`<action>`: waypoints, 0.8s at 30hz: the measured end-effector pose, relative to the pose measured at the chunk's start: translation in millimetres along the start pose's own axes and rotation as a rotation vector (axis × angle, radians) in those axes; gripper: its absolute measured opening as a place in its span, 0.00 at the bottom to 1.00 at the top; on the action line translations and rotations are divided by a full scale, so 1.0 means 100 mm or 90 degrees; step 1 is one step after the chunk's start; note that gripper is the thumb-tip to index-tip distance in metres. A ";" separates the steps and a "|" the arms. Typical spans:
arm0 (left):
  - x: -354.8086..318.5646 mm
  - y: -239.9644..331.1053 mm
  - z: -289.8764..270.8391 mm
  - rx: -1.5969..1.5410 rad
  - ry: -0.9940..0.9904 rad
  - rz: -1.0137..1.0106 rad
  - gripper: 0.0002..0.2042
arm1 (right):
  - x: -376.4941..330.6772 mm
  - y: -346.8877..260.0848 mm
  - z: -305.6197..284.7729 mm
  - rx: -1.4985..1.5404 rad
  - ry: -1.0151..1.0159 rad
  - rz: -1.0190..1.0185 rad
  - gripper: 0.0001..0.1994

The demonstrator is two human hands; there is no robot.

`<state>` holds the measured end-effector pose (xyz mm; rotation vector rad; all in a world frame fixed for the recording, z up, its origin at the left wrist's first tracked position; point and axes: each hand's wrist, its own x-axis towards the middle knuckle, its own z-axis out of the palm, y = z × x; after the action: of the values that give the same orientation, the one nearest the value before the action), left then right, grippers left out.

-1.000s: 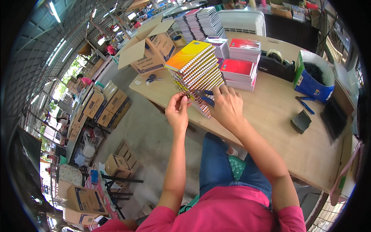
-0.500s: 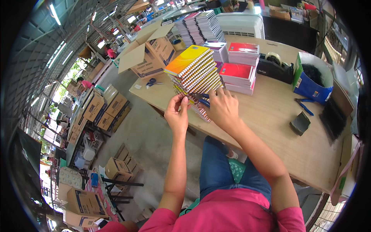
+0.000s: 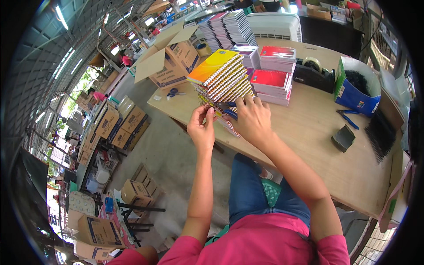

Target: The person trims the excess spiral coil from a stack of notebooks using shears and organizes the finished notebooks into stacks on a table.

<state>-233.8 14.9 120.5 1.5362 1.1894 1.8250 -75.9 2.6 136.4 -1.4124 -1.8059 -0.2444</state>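
Observation:
A stack of spiral notebooks [image 3: 221, 73] with yellow-orange covers stands at the table's near edge, its coiled bindings turned toward me. My right hand [image 3: 255, 118] is closed around blue-handled pliers [image 3: 230, 113], whose jaws reach toward the bindings low on the stack. Beside them, my left hand [image 3: 202, 129] pinches thumb and fingers together at the stack's lower left corner. What lies between those fingertips is too small and hidden to name.
Red notebooks [image 3: 270, 79] are piled right of the stack. A tape dispenser [image 3: 314, 75], a blue box of black coils [image 3: 357, 90], other pliers [image 3: 347, 118] and a small dark block [image 3: 343, 138] lie further right. Scissors [image 3: 175, 92] and an open carton [image 3: 170, 66] are left.
Both hands have shifted very slightly leftward at the bindings. The blue handles in my right hand have changed angle a little. The stack stays in place.

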 end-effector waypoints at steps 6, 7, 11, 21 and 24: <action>0.02 -0.02 0.00 0.010 0.007 -0.010 0.10 | 0.11 0.03 0.10 0.045 -0.180 0.059 0.22; 0.03 -0.02 -0.03 0.007 0.008 -0.012 0.10 | 0.08 0.04 0.07 0.048 -0.133 0.045 0.22; 0.05 -0.03 -0.11 0.010 -0.035 0.009 0.09 | 0.00 0.08 -0.03 0.030 -0.010 0.015 0.22; 0.11 0.13 -0.02 0.009 -0.017 0.011 0.09 | 0.05 0.03 -0.07 0.029 -0.023 0.022 0.24; 0.12 0.15 -0.01 0.026 -0.012 0.019 0.09 | 0.06 0.00 -0.04 0.020 0.007 0.007 0.22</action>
<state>-235.6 16.1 139.9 1.5985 1.2084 1.8124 -74.5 5.0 143.1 -1.3964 -1.7855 -0.2171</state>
